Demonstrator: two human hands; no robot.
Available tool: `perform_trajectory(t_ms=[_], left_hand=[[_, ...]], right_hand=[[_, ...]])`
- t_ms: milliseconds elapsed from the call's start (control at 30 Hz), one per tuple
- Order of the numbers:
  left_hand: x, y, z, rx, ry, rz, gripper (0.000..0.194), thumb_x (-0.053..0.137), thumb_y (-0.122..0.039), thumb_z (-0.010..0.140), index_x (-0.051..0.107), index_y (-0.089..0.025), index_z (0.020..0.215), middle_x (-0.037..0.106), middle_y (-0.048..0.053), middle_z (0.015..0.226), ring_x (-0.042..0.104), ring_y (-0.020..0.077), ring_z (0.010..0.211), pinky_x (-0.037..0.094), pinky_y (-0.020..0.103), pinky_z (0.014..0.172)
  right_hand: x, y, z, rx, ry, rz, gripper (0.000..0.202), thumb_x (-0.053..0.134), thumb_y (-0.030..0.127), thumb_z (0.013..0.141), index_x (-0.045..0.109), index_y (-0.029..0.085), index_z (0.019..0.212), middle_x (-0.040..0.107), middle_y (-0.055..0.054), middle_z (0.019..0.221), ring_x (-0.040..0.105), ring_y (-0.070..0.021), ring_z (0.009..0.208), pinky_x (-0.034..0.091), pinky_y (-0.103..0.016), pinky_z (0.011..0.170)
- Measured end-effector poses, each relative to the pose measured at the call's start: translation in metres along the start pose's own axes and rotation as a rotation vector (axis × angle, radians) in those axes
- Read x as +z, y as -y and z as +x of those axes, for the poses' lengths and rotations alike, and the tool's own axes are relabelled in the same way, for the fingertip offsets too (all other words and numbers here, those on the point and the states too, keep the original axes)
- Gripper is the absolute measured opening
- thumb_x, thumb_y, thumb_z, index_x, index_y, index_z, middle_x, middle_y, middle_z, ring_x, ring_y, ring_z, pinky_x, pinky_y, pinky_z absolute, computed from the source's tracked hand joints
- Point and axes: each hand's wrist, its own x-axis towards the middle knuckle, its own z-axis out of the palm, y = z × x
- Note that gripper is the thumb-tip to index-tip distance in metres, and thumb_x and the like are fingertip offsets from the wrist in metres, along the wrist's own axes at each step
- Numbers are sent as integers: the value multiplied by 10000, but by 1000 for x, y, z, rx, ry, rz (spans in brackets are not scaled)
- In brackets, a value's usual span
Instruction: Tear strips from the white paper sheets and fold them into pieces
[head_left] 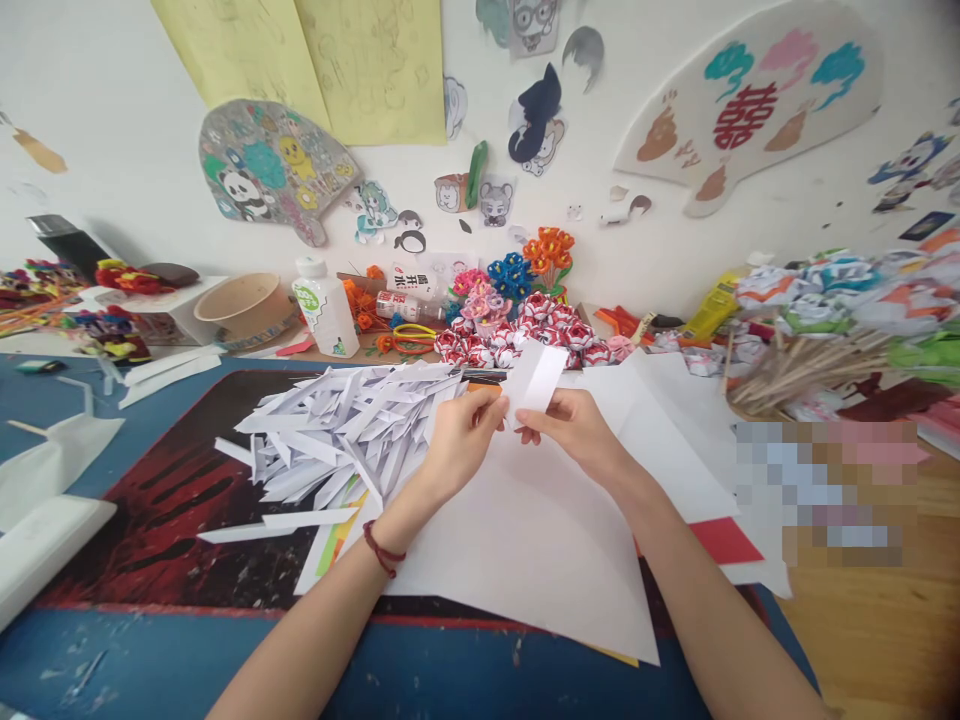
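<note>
Both my hands hold one small white paper strip (541, 375), which shows a lengthwise fold line. My left hand (465, 435) pinches its lower left edge between thumb and fingers. At the lower right edge, my right hand (574, 425) grips the strip with the thumb in front and fingers curled behind. Under my hands lie large white paper sheets (525, 550). Left of my left hand rises a heap of folded white paper strips (352, 425), several of them lying loose at its near edge.
The sheets rest on a black and red mat (172, 520) over a blue table (150, 660). Along the wall stand red and white paper flowers (517, 335), a white bottle (326, 310) and a round bowl (244, 305). At right are wooden sticks (787, 370) with paper flowers.
</note>
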Motion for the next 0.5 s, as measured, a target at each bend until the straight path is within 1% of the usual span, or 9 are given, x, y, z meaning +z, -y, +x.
perform_trajectory(t_ms=[67, 200, 267, 400, 500], left_hand=[[0, 0, 0, 8, -6, -3, 321, 434, -320, 900, 546, -168, 640, 570, -9, 626, 462, 111, 583, 334, 228, 589], [1, 2, 0, 17, -24, -18, 363, 427, -332, 908, 515, -169, 596, 545, -11, 578, 467, 110, 561, 343, 227, 581], [1, 3, 1, 9, -3, -65, 379, 415, -352, 917, 531, -167, 607, 559, -8, 589, 477, 107, 563, 349, 225, 574], [2, 3, 1, 14, 86, -162, 304, 472, -370, 897, 564, -161, 696, 583, -1, 653, 514, 105, 604, 373, 215, 581], [3, 2, 0, 33, 83, -143, 301, 488, -344, 891, 533, -157, 659, 546, -9, 624, 486, 97, 593, 360, 213, 580]], right_hand=[[0, 0, 0, -4, 5, 0, 239, 700, 363, 727, 694, 134, 798, 674, -51, 709, 586, -143, 588, 464, -278, 557], [0, 0, 0, -18, 22, 4, 241, 693, 364, 729, 692, 134, 801, 666, -50, 711, 571, -139, 583, 454, -279, 554], [0, 0, 0, -26, -5, 0, 233, 699, 357, 726, 691, 135, 793, 655, -44, 692, 562, -138, 581, 447, -276, 547], [1, 2, 0, -42, -85, 3, 213, 714, 347, 717, 695, 146, 784, 649, -33, 673, 550, -135, 580, 435, -271, 541], [1, 2, 0, -51, -106, 10, 209, 717, 346, 717, 697, 147, 775, 643, -30, 659, 541, -132, 570, 429, -271, 535]])
